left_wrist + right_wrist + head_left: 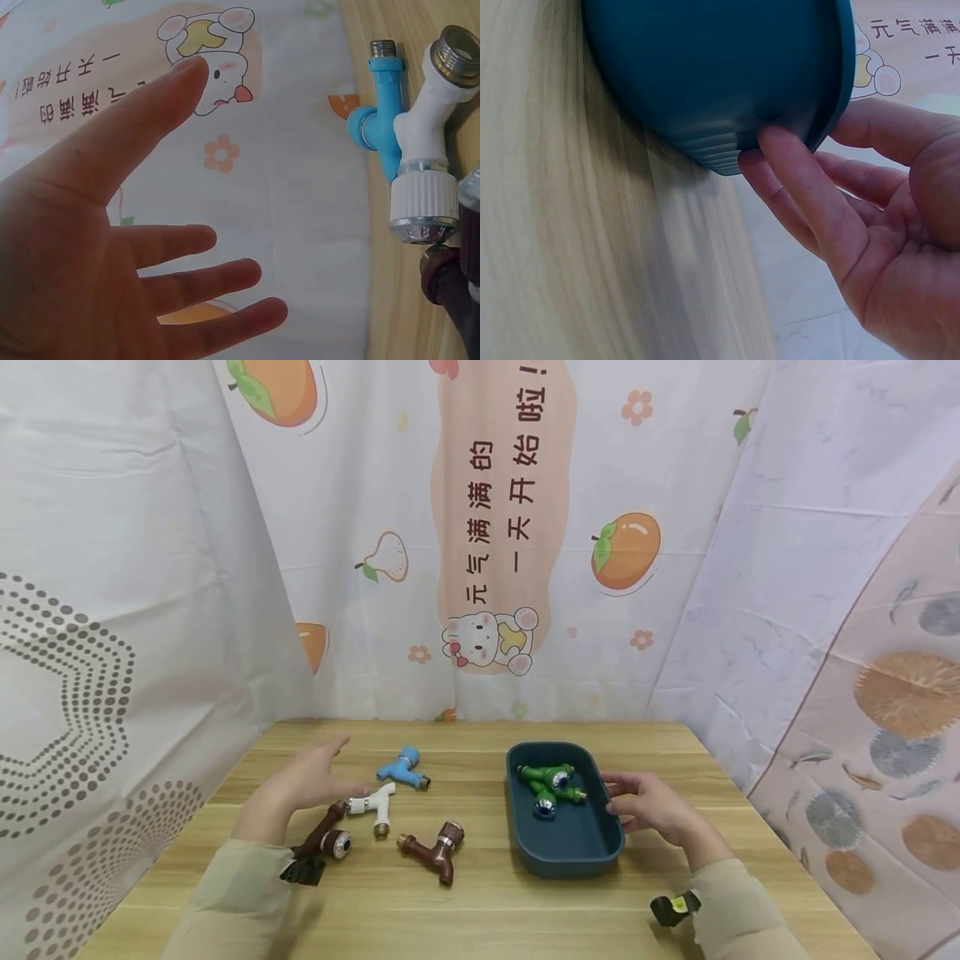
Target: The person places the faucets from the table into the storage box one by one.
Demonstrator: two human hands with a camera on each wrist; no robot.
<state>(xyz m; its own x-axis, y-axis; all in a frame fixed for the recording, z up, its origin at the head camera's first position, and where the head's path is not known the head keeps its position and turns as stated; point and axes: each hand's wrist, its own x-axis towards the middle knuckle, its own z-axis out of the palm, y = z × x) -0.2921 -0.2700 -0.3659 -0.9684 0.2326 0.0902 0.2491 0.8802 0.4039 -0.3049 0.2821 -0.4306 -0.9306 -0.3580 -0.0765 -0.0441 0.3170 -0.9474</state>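
My left hand (315,781), its thumb and fingers spread, hovers beside the white tap (375,806) and holds nothing. In the left wrist view, the white tap (427,135) lies before a light blue tap (386,112). A brown tap (322,835) is partly hidden below my left wrist. At the right, my right hand (652,806) holds the near-right side of a dark teal plastic bin (566,864). The right wrist view shows fingertips (776,139) against its outer wall and the thumb at the rim. Green taps (551,785) lie inside the bin.
Another brown tap (438,852) lies on the wooden table (480,918) between the left hand and the bin. Printed curtains (360,635) stand behind the table and on both sides. Black straps (675,907) hang at the wrists.
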